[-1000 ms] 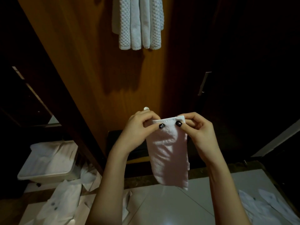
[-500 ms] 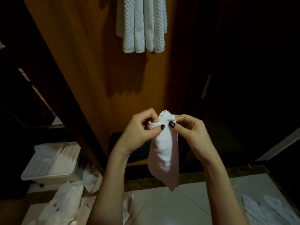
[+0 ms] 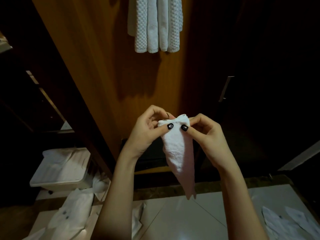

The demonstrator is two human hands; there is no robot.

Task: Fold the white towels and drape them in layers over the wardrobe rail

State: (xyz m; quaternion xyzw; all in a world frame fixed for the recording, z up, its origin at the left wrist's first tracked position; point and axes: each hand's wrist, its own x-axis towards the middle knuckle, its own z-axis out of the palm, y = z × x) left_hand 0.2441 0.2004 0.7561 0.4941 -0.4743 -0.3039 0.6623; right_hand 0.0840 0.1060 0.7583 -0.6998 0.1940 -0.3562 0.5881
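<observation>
hanging towels [image 3: 155, 23], 12 o'clock: tops cut off by the upper edge, so what they hang on cannot be seen.
held towel [image 3: 178, 149], centre: its top corners lie under the thumbs; its far face is turned away.
left hand [image 3: 147, 134], right hand [image 3: 207, 135]: fingertips hidden behind the cloth.
forearms [image 3: 119, 196], 6 o'clock: cut off by the lower edge.
bin [image 3: 57, 185], 8 o'clock: the white contents are too dim to tell apart.
floor cloths [image 3: 72, 213], 7 o'clock: cut by the lower edge; the dark specks on them are too small to tell.
far cloths [image 3: 285, 224], 4 o'clock: run off the lower edge.
handle [image 3: 226, 89], 2 o'clock: the surface around it is lost in darkness.
</observation>
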